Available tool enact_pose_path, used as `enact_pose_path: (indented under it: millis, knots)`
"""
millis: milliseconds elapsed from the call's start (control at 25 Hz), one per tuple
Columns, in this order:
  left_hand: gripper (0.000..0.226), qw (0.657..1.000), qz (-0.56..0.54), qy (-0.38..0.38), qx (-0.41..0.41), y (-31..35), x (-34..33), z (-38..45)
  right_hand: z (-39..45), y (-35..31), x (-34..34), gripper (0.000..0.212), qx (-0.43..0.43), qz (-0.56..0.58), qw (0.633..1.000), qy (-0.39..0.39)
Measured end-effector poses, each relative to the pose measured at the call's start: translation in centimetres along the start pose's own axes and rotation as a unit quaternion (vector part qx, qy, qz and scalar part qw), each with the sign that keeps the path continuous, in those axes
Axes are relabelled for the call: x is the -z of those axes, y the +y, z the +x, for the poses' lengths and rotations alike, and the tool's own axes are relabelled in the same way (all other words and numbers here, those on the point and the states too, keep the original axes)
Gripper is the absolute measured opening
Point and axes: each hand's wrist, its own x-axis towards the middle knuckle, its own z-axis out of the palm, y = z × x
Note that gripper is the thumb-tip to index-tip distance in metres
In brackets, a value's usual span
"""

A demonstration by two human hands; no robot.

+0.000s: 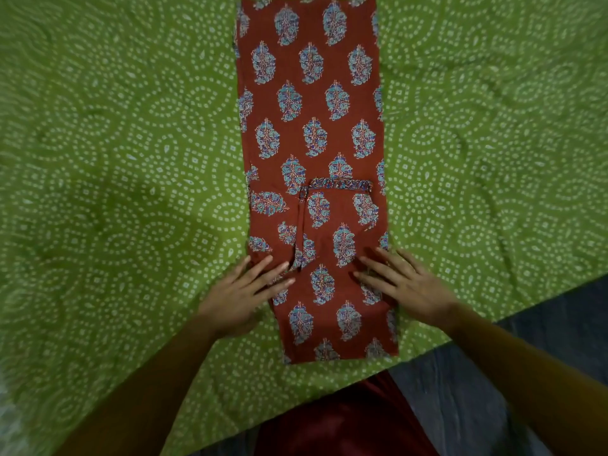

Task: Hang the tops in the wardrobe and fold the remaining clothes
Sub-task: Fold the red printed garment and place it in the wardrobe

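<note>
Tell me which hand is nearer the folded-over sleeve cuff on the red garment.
Right. The right hand lies flat just below the sleeve cuff, on the same side of the red garment. The left hand rests at the opposite edge, farther off.

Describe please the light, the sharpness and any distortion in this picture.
Head view: dim, even light with no glare; soft shadows lie on the green bedspread left of the printed red garment; the left hand and right hand are slightly soft; the wide angle bends the garment's edges and darkens the corners.
</note>
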Motion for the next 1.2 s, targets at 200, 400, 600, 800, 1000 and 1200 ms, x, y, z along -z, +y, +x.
enact_pose_path:
  millis: [200, 400, 600, 800, 1000, 1200]
  knots:
    - [0.068, 0.994, 0.039, 0.073, -0.066, 0.6, -1.4, 4.1, 3.7, 2.9, -1.8, 0.058, 0.1, -0.037, 0.994, -0.011]
    - [0.044, 0.934, -0.314, 0.066, 0.159, -1.0, 1.4, 6.5, 6.3, 4.0, 2.5, 0.038, -0.132, 0.442, 0.887, -0.017]
    - [0.049, 0.501, -0.77, 0.009, 0.395, -7.0, 7.0, 12.6, 13.2, 9.0, 6.3, 0.029, -0.421, 0.699, 0.576, -0.053]
    - [0.091, 0.564, -0.732, -0.057, 0.377, -10.2, 9.5, 14.2, 15.5, 9.7, 5.0, 0.066, -0.384, 0.777, 0.497, -0.039]
    - [0.058, 0.629, -0.694, 0.007, 0.35, -7.4, 7.5, 9.5, 10.6, 5.7, 3.4, 0.026, -0.424, 0.728, 0.522, 0.131]
    - [0.02, 0.653, -0.643, 0.029, 0.399, -2.9, 5.7, 4.9, 5.6, -1.3, 2.6, 0.015, -0.451, 0.741, 0.483, 0.123]
